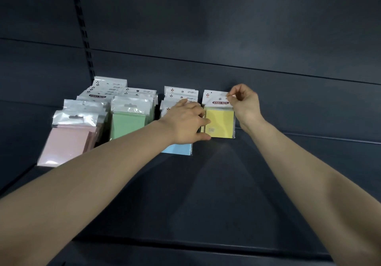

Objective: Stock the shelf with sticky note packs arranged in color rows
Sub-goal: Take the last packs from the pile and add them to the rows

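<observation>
So the yellow pack [221, 123] stands nearly upright toward the back of the shelf [226, 183], starting what looks like the fourth colour row. Just left of it is the blue row [177, 149], further left the green row [129, 123], and furthest left the pink row [68, 142]. The right hand [244, 103] has thumb and forefinger pinched on the top right corner of the pack's clear header [216, 99], with the other fingers loosely curled and off it. The left hand [185, 121] reaches across the blue row, its fingers bent round the yellow pack's left edge and the thumb down near the bottom corner, so both hands hold the same pack. Another header seems to peek out right behind it, though I can't tell how many packs are back there. Handling-wise I'd guess these are super light: a stiff little paper block in a glossy plastic sleeve. The sleeve is probably slick, and the header flap is floppy, so it steers the pack but won't stop it tipping. The better grip is on the side edges of the pad itself, where it's firm, with the header pinch only for squaring it up. Not fragile, though the sleeve would crinkle if squeezed, and a nudge could topple the blue row.
</observation>
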A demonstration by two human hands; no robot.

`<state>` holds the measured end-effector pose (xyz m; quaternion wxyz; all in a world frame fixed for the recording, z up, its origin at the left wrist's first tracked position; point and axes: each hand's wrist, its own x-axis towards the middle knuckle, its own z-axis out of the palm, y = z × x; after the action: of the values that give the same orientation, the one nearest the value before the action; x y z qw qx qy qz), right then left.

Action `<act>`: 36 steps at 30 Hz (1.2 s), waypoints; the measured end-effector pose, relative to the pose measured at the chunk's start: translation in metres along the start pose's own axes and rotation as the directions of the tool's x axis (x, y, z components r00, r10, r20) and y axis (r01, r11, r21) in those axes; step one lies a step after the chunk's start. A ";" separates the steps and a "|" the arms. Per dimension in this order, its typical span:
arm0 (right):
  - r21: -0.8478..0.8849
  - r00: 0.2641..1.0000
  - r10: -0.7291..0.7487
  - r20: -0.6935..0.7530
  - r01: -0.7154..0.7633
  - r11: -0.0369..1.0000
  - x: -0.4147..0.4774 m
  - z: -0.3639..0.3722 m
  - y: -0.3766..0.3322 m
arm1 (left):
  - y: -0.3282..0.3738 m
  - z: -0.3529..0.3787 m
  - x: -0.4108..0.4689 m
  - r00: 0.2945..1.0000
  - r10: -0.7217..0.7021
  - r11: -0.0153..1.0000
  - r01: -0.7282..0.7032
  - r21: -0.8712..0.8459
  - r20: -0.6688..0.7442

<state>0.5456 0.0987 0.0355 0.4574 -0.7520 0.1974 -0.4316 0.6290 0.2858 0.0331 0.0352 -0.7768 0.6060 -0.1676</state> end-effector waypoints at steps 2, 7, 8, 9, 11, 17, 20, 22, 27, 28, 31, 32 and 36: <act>-0.103 0.997 -0.043 0.057 0.049 0.993 0.001 -0.003 0.002 | 0.001 0.002 0.002 1.000 -0.011 1.000 0.011 0.011 0.004; -0.305 0.919 0.051 0.392 0.077 0.949 0.002 -0.023 -0.019 | 0.002 0.003 0.004 1.000 -0.021 1.000 0.021 0.015 0.023; -0.373 0.913 0.060 0.403 0.104 0.922 0.002 -0.023 -0.021 | 0.002 0.002 0.004 0.999 -0.024 1.000 0.023 0.015 0.025; -0.421 0.919 0.030 0.393 0.151 0.894 0.002 -0.021 -0.022 | 0.003 0.002 0.004 0.999 -0.026 1.000 0.026 0.016 0.024; -0.438 0.933 -0.087 0.350 0.245 0.865 -0.001 -0.012 -0.022 | 0.003 0.001 0.004 0.999 -0.037 0.999 0.037 0.020 0.012; -0.503 0.950 -0.265 0.164 0.312 0.806 -0.010 -0.010 -0.006 | 0.006 0.000 0.006 0.997 -0.075 0.997 0.074 0.029 0.028; -0.550 0.998 -0.050 0.042 0.065 0.833 -0.014 -0.031 -0.005 | 0.008 -0.002 0.010 0.996 -0.072 0.997 0.069 0.037 0.060; -0.506 0.945 0.286 0.157 -0.172 0.845 -0.021 -0.040 -0.005 | 0.010 -0.003 0.013 0.994 -0.069 0.997 0.067 0.032 0.080; -0.469 0.931 0.296 0.214 -0.168 0.867 -0.028 -0.035 0.003 | 0.020 0.003 0.021 0.994 -0.056 0.998 0.055 0.008 0.090; -0.513 0.949 0.263 0.175 -0.140 0.847 -0.027 -0.036 0.003 | 0.021 0.005 0.023 0.995 -0.058 0.998 0.059 -0.008 0.083; -0.582 0.971 0.203 0.123 -0.095 0.807 -0.032 -0.037 0.003 | 0.022 0.004 0.028 0.996 -0.078 0.995 0.075 -0.060 -0.053; -0.587 0.975 0.188 0.120 -0.083 0.805 -0.034 -0.037 0.005 | 0.020 0.001 0.030 0.983 -0.104 0.992 0.093 -0.084 -0.149; -0.594 0.982 0.148 0.117 -0.050 0.803 -0.032 -0.036 0.009 | 0.012 -0.012 0.045 0.939 -0.217 0.967 0.168 -0.193 -0.267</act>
<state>0.4986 0.0976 0.0201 0.2380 -0.8769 0.3236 -0.2640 0.6240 0.2421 0.0510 -0.1345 -0.8003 0.5374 -0.2293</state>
